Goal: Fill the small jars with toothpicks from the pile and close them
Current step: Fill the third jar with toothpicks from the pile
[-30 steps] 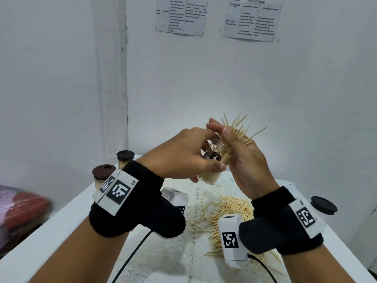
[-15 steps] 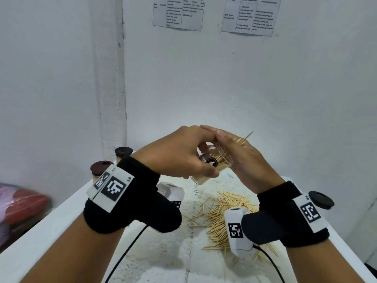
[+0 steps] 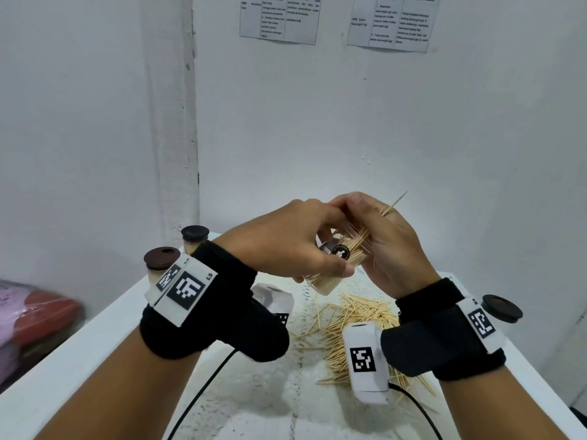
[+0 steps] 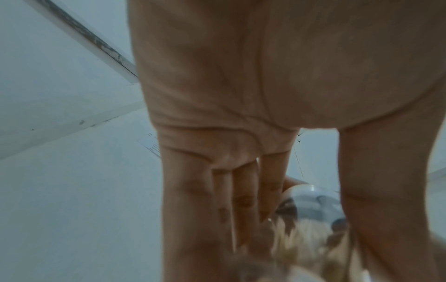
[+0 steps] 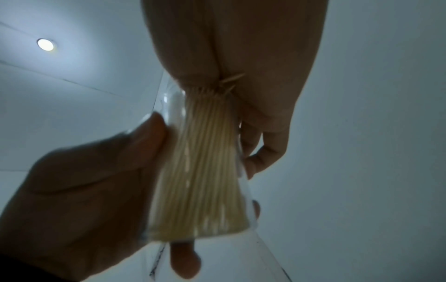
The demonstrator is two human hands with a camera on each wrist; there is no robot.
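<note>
My left hand [image 3: 305, 249] grips a small clear jar [image 3: 327, 282], tilted in the air above the table. The jar [image 5: 200, 171] is packed with toothpicks [image 5: 205, 145]. My right hand [image 3: 390, 249] closes over the jar's mouth and holds the bundle of toothpicks [image 3: 359, 246] that enters it. One toothpick [image 3: 395, 203] sticks out past its fingers. In the left wrist view the jar [image 4: 313, 206] shows blurred between my fingers. A loose pile of toothpicks [image 3: 355, 315] lies on the table below my hands.
Two filled jars with brown lids [image 3: 162, 265] [image 3: 194, 238] stand at the table's back left corner. A loose dark lid [image 3: 502, 308] lies near the right edge. The white table [image 3: 95, 344] carries a lace cloth [image 3: 254, 392] and two cables. A wall stands close behind.
The fanned bundle in my right hand has gone down into the jar; only one toothpick still sticks out. Both hands stay together above the pile.
</note>
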